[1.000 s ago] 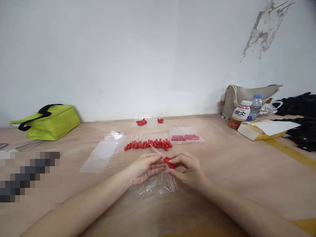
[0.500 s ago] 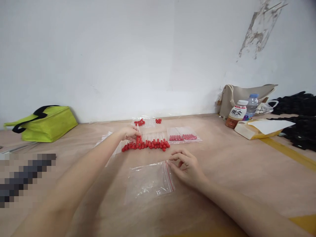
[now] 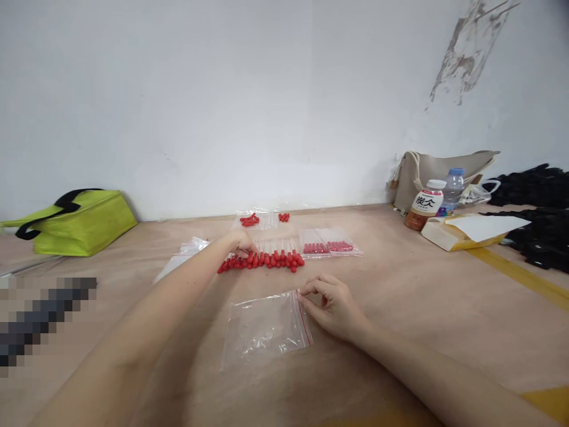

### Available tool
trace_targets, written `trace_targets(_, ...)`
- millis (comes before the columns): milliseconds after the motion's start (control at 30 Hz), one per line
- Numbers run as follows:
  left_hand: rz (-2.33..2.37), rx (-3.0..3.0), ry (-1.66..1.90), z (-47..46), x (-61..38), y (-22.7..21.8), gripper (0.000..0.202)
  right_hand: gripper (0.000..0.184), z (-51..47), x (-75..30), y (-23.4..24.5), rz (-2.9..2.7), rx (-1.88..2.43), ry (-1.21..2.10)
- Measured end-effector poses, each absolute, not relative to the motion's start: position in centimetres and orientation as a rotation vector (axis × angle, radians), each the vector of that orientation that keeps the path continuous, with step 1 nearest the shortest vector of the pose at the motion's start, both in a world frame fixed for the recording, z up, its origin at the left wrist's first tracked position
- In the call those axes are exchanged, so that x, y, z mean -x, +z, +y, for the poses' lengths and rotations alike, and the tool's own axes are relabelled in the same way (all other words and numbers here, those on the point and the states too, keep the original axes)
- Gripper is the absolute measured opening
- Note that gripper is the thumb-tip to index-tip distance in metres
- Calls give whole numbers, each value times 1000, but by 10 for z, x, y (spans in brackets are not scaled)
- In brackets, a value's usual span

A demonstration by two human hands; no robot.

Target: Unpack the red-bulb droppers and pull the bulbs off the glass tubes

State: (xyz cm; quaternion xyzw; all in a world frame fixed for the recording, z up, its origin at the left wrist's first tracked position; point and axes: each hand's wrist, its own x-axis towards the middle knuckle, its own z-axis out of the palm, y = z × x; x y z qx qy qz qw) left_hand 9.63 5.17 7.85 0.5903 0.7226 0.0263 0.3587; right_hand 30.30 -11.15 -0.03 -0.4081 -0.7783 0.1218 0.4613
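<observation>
A row of clear-stemmed droppers with red bulbs [image 3: 276,259] lies on the brown table covering. My left hand [image 3: 241,242] reaches into the left part of this row, fingers curled down around droppers there; its fingertips are partly hidden. Nearer to me, a clear zip bag [image 3: 267,326] with a red seal line lies flat with nothing in it. At its upper right corner, my right hand [image 3: 331,302] pinches the sealing edge between thumb and fingers. Behind the row on the right are filled bags of droppers [image 3: 340,245].
More red-bulbed droppers [image 3: 249,220] lie near the wall. Clear bags [image 3: 171,265] lie beneath my left forearm. A lime-green bag [image 3: 84,222] stands at left. On the right are a drink bottle [image 3: 424,206], a water bottle [image 3: 453,188], a beige bag [image 3: 448,163] and an open box [image 3: 444,234].
My left hand has shifted slightly right and lower over the row; the dropper stems that stuck up above it no longer show. My right hand stays at the bag's corner.
</observation>
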Motion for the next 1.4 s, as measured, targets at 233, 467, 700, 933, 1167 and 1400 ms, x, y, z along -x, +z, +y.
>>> trace_targets(233,1947,-1788,184,41,-91,88,25,7,-115,-305,2,-2034,1123,295)
trace_targets(467,1335,-2537,649,-66,-89,44,22,25,-120,-299,7,-1977,1472,279)
trace_targets(700,1089,-2520,635,-106,-81,6,35,17,-120,-296,3,-2259,1172,183)
trace_targets(933,1408,-2141,594,-82,-78,6,30,19,-98,-314,-4,-2147,1166,139)
trace_targets(1167,1333,-2102,674,-73,-51,29,25,32,-48,-386,-8,-1958,1639,-461)
trace_targets(1400,2131,-1964,913,-36,59,47,25,25,-35,-409,-10,-2059,1748,-659)
